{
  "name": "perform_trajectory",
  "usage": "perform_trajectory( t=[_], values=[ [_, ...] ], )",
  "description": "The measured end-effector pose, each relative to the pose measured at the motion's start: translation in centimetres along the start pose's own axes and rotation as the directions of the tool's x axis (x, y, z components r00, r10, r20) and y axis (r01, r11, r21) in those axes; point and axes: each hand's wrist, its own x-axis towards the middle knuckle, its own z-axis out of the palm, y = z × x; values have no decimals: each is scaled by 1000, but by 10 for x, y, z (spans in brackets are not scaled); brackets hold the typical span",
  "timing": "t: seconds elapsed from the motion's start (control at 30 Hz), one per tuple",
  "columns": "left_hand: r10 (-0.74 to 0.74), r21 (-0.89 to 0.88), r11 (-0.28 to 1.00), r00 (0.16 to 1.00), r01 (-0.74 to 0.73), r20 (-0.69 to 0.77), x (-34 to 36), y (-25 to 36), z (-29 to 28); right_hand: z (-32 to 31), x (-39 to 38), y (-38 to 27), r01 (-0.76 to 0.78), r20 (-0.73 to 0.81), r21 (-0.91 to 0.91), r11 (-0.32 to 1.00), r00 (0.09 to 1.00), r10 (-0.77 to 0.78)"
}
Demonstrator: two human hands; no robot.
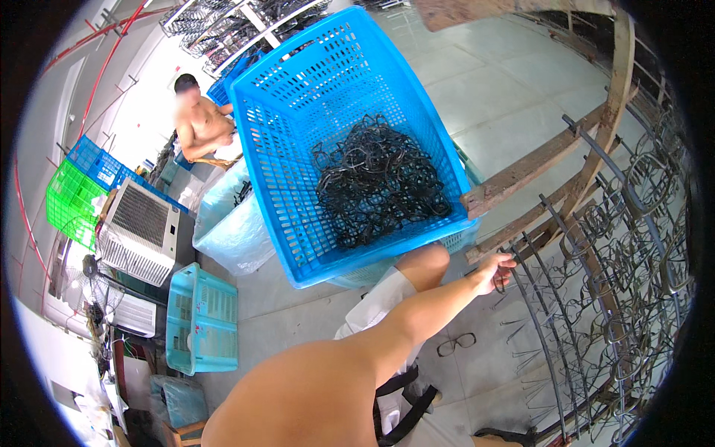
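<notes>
My left hand point(495, 272) is closed at the near ends of the dark rack rods point(544, 320), with a small dark curved piece at its fingers; what it grips is unclear. Several dark wire-like frames point(648, 186) hang on the rods to the right. Above my hand, a big blue perforated basket point(264, 171) holds a tangled heap of black frames point(376, 179). A loose glasses-shaped frame point(456, 344) lies on the floor below my arm. My right hand is out of view.
A shirtless person point(201, 127) stands at upper left beside a pale plastic bag point(223, 223). Left are a green crate point(71, 205), an air cooler point(141, 227) and a teal basket point(201, 320). A wooden rack point(536, 156) spans the right side over tiled floor point(477, 89).
</notes>
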Motion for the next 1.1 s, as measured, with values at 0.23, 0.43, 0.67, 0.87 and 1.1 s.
perform_trajectory(
  t=[0.23, 0.43, 0.67, 0.87, 1.1],
  values=[
    [-74, -19, 997, 994, 76, 86, -7, 11, -2, -67, 78, 26, 490, 103, -455, 743, 858, -503],
    [-137, 155, 979, 990, 131, 25, 16, -6, -24, -21, 29, 3, 406, 212, -831, 380, 863, -458],
    [-97, 163, 980, 991, 110, -88, -2, -30, -22, -56, 36, 15, 427, 155, -660, 618, 882, -445],
    [-199, 219, 951, 974, 218, -108, -25, -40, -38, -39, -18, 15, 345, 91, -522, 780, 932, -352],
    [-133, 227, 974, 751, -24, 647, -18, -33, -50, -139, -52, 8, 178, 2, -765, 619, 962, -274]
  ],
)
